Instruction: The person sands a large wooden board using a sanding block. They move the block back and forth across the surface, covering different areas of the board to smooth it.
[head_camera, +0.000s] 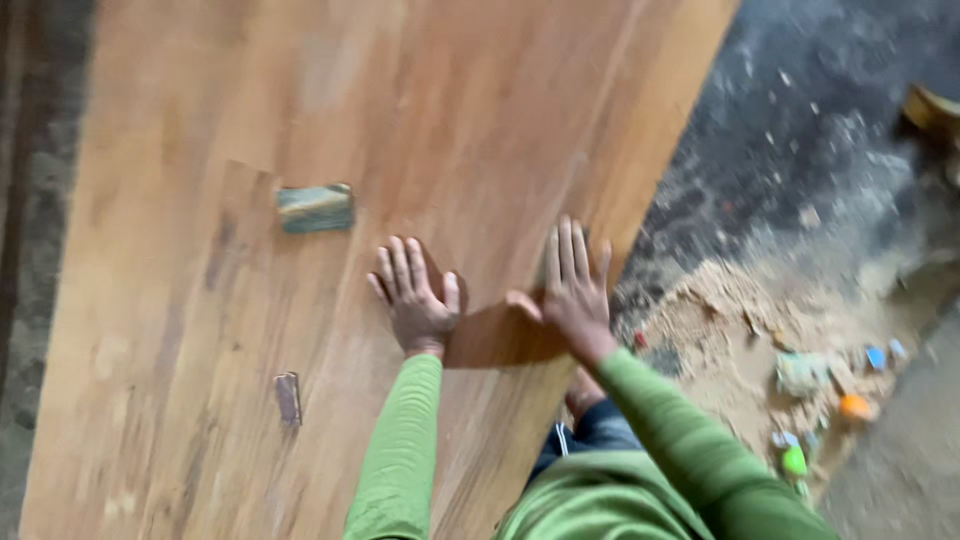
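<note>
On wooden board (250, 300), L hand (415, 300) & R hand (570, 295) lie flat, fingers spread; greenish block (315, 208), maybe sanding, nearby.

Soft daylight, heavy motion blur, faint shadows under hands (415, 300).

Green ribbed long sleeves, green top, dark trousers with white stripes.

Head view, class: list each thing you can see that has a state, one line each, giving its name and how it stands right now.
Large brown wooden board: lying flat, both hands on it.
Left hand: open, palm flat on the board.
Right hand: open, fingers spread, at the board's right edge.
Small greenish rectangular block: resting on the board, untouched.
Small dark flat piece: lying on the board, untouched.
Pale sawdust pile: heaped on the dark floor.
</note>
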